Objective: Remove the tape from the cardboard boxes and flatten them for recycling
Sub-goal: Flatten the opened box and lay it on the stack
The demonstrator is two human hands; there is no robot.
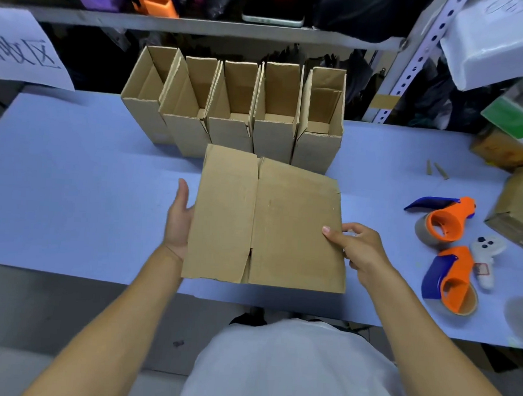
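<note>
A flattened brown cardboard box [268,222] is held level above the blue table [71,186], right in front of me. My left hand [177,220] holds its left edge, thumb up along the side and fingers hidden beneath. My right hand [358,249] pinches the right edge, thumb on top and fingers under it. Behind it stands a row of several open cardboard boxes [232,110], upright and side by side at the back of the table. No tape shows on the flat box.
Two orange and blue tape dispensers [445,221] [451,280] lie at the right, with a white controller [486,257] between them. More cartons [520,207] sit at the far right. A metal shelf [203,26] runs behind the boxes; a paper sign [24,51] hangs at the left.
</note>
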